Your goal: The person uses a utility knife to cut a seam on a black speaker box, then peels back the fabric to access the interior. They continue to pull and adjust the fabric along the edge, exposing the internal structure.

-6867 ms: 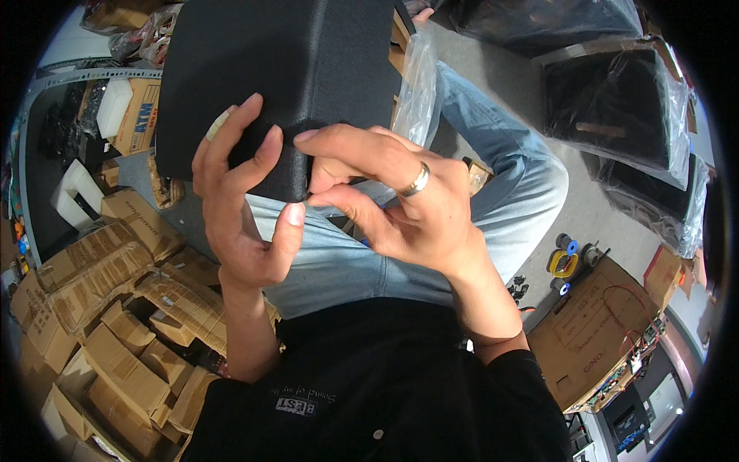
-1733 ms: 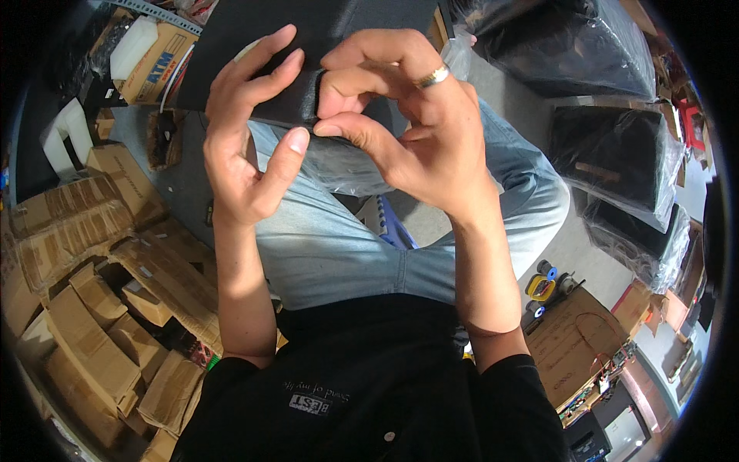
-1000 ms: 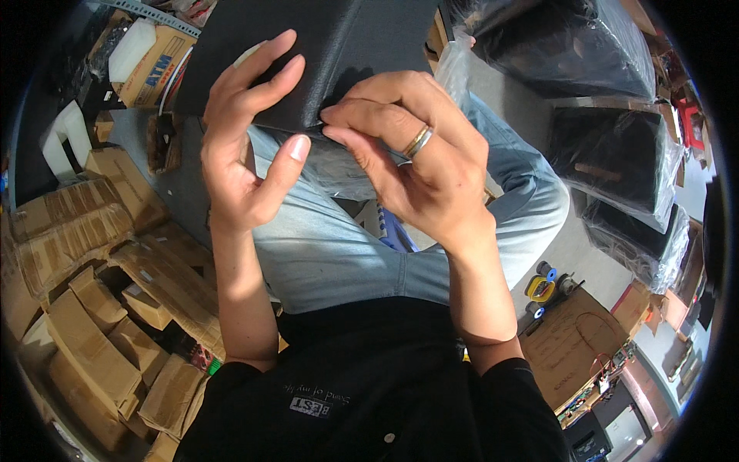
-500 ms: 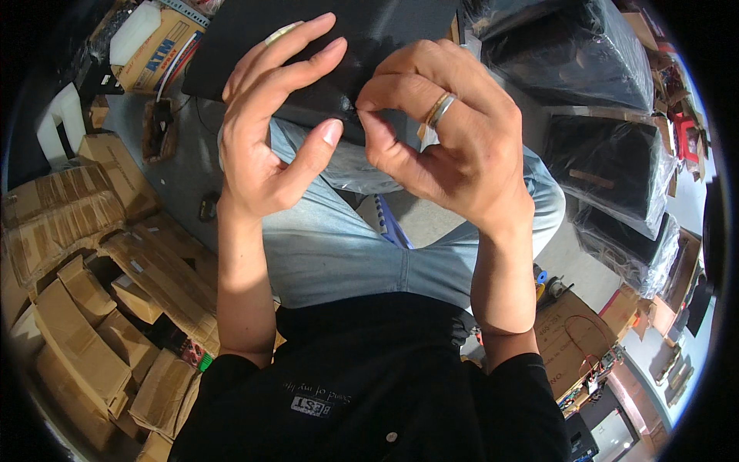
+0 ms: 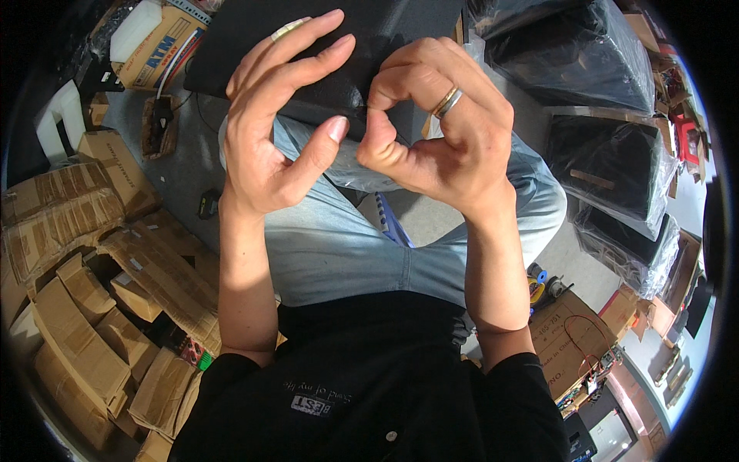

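And here's the black box (image 5: 396, 27), just beyond the jeans (image 5: 339, 262), running out of view, so no calling its long axis. Its near corner faces the jeans, and the right hand (image 5: 462, 131) is nearer, thumb and forefinger drawn narrow; can't tell if they're gripping. Left hand (image 5: 265, 142), spread wide, over the jeans' left side; contact unclear.

Brown cardboard boxes (image 5: 79, 335), some taped, pile up across the lower left of the frame. A white U-shaped foam-like block (image 5: 71, 112) is at upper left. Black plastic-wrapped boxes (image 5: 616, 150) line the upper right; a thin red wire (image 5: 566, 329) curves at lower right.
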The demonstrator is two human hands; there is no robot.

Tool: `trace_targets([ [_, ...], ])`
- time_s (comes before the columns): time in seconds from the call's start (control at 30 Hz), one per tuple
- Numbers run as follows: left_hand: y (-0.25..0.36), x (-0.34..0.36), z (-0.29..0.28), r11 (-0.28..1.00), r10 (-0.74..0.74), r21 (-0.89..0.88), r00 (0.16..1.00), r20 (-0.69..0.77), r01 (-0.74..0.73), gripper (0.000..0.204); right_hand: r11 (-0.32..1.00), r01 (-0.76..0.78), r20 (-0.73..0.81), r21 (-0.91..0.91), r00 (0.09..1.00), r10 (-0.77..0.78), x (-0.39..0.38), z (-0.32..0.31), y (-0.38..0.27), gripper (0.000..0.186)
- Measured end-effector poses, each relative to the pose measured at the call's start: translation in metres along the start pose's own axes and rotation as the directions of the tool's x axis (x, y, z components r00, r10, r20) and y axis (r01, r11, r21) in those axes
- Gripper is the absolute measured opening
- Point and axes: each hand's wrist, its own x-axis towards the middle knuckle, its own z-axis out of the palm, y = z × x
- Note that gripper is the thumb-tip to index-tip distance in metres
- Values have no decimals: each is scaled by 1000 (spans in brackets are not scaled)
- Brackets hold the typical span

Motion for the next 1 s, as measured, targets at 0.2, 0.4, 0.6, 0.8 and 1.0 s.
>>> trace_targets([
  [0.2,0,0,0,1000,-3,7,1000,7,2,61,1000,-7,-2,26,1000,7,0,0,1,24],
  [0.4,-4,-2,-3,999,16,39,1000,23,-16,60,998,-8,-2,61,1000,8,0,0,2,25],
  [0.6,-3,-2,-3,999,10,43,1000,21,-11,60,993,-39,11,109,999,38,-2,-1,2,25],
  [0.8,-4,-3,-4,999,6,54,1000,25,-7,60,980,-128,-23,150,991,133,-11,-4,1,22],
  [1.0,-2,-3,0,998,-20,52,998,-54,23,58,897,-325,-6,301,940,342,-47,-24,-9,9],
])
